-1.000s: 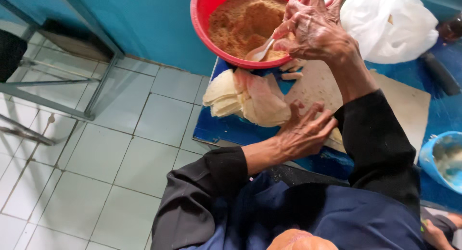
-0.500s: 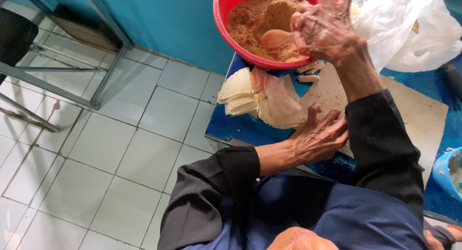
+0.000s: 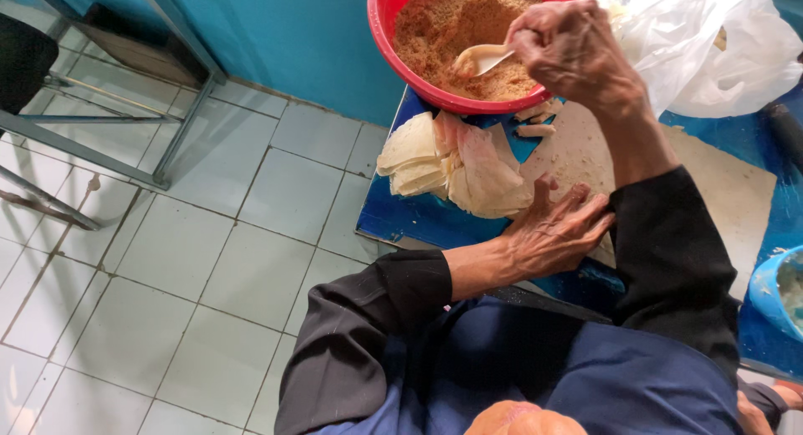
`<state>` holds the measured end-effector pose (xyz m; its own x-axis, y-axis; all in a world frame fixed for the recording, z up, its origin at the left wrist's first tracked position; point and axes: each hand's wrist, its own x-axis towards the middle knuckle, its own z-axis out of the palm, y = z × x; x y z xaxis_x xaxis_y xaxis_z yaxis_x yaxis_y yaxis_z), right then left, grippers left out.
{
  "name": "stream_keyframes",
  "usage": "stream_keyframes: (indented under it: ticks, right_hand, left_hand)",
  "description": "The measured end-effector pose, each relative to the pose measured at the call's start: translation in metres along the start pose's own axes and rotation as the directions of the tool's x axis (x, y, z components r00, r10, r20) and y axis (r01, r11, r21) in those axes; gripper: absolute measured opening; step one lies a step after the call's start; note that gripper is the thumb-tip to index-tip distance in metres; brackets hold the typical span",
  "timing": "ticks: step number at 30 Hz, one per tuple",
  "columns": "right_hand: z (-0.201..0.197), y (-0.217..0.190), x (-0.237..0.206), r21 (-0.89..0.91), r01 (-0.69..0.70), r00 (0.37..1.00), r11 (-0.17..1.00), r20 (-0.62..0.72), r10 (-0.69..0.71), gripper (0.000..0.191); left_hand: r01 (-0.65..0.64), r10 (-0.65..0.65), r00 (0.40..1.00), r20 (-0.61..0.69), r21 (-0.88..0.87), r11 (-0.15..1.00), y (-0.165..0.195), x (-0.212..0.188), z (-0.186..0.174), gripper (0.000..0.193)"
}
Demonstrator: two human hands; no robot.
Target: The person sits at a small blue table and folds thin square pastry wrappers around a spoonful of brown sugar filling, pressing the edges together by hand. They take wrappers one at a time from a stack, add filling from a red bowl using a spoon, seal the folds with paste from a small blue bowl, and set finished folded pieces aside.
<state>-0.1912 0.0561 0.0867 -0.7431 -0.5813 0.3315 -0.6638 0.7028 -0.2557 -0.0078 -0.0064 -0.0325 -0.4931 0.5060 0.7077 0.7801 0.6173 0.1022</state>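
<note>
Gripping a pale spoon (image 3: 483, 58), your right hand (image 3: 577, 50) dips it into the red bowl (image 3: 381, 17) of brown filling. Left hand (image 3: 556, 230) lies flat, fingers spread, beside stacked wrappers (image 3: 452, 163); white bags (image 3: 711, 42) crowd behind.

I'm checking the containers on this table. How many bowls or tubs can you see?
2: a red bowl of brown crumbs at the table's far end, and a blue tub cut off by the right edge. Others may lie outside the view.
</note>
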Motion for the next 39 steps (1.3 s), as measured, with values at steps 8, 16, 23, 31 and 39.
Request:
stream_keyframes:
  ticks: [8,16,23,31,39]
  right_hand:
    - [-0.037,-0.006,-0.046,-0.338,0.110,0.972,0.935,-0.162,-0.173,0.018]
    - [-0.044,0.004,-0.065,-0.231,0.020,0.988,0.973,-0.147,-0.055,0.021]
    - [-0.031,-0.014,-0.046,-0.297,-0.086,0.996,0.951,-0.018,0.085,0.024]
    - [-0.007,-0.018,-0.022,-0.050,0.117,0.993,0.992,-0.002,-0.117,0.025]
    - [-0.055,-0.019,-0.056,0.258,-0.154,0.987,0.954,-0.001,0.160,0.019]
  left_hand:
    - [0.000,-0.001,0.998,0.061,0.012,1.000,0.001,0.003,-0.009,0.041]
    - [-0.007,0.007,0.998,0.056,0.002,1.000,0.002,0.005,-0.008,0.042]
    - [0.001,-0.002,0.999,0.039,0.010,1.000,0.002,0.006,-0.005,0.043]
    - [0.004,-0.007,0.997,0.075,0.036,0.999,0.002,0.003,-0.003,0.044]
    - [0.001,-0.001,0.997,0.073,0.003,1.000,0.002,0.005,-0.006,0.041]
